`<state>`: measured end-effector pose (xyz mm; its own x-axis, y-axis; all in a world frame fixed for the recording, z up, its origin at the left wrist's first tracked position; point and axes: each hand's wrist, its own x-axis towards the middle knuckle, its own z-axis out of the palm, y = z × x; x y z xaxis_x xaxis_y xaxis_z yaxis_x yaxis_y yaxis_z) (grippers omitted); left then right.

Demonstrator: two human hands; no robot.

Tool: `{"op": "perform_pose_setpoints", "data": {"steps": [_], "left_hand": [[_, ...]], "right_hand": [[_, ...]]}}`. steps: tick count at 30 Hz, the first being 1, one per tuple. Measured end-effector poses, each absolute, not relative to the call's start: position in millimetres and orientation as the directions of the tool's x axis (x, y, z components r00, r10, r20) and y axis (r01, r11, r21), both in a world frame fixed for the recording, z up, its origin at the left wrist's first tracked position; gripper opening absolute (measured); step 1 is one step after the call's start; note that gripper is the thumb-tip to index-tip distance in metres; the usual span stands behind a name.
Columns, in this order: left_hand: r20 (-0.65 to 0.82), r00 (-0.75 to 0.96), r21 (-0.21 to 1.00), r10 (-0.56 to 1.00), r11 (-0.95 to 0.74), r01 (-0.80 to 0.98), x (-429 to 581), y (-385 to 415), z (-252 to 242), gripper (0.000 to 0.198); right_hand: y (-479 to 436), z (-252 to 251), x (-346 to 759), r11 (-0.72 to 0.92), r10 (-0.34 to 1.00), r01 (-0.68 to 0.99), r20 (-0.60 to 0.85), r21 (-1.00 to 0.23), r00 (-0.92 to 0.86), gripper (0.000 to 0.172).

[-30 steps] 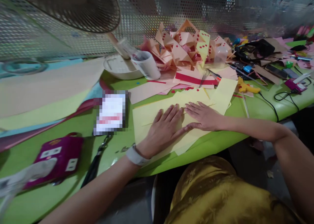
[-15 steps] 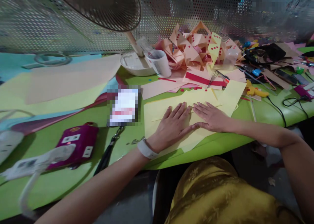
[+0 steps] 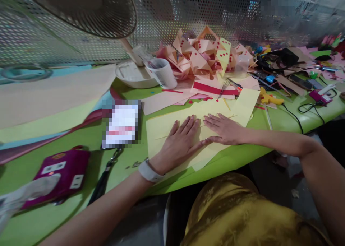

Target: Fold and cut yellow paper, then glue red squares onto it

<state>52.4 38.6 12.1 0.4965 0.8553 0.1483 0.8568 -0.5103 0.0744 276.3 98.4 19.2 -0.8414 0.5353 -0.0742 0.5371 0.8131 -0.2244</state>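
perforated wall [image 3: 161, 12] behind | green table [image 3: 93, 136] | grey floor [image 3: 280, 185] | dim light

Dim light, pale sheen on green tabletop [image 3: 314, 114], deep shadow beneath, wide-lens bowing, pixelated patches, perforated screen [image 3: 188, 12] hazy toward right.

Grn tbl [image 3: 237, 159], ylw sheets [image 3: 207, 153], purple pwr block [image 3: 67, 170], blk strap [image 3: 104, 181], wht fan base [image 3: 132, 74]

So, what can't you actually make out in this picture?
All in the head view:
- Yellow paper: the parts beneath the left hand and right hand are covered by them.
- Card: its details are masked by pixel blocks.
- Fan: cut off by the top edge.
- Purple socket block: partly hidden by the white plug.
- Far-right clutter: too small and blurred to identify fully.
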Motion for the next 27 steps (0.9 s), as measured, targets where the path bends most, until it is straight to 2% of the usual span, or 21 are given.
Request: {"op": "perform_pose_setpoints", "data": {"steps": [6,10,16,22,27], "left_hand": [[0.156,0.499,0.050,0.852,-0.512,0.858,47.7,37.8,9.7,0.086],[0.159,0.476,0.046,0.865,-0.488,0.872,39.4,31.7,10.2,0.087],[0.179,0.413,0.096,0.893,-0.433,0.896,18.3,19.3,4.9,0.092],[0.157,0.348,0.129,0.924,-0.369,0.921,-0.9,10.8,-4.3,0.098],[0.168,0.341,0.107,0.925,-0.361,0.926,-9.1,3.8,-0.9,0.084]], "right_hand": [[101.7,14.6,283.2,0.810,0.523,0.514,-0.050,-0.282,-0.851,0.090],[100.0,15.9,292.5,0.778,0.564,0.561,-0.078,-0.284,-0.822,0.098],[100.3,16.0,310.5,0.759,0.594,0.585,-0.066,-0.285,-0.802,0.099],[99.6,28.2,321.2,0.702,0.641,0.659,-0.163,-0.269,-0.750,0.106],[100.4,27.1,327.7,0.696,0.661,0.671,-0.136,-0.258,-0.738,0.105]]}}
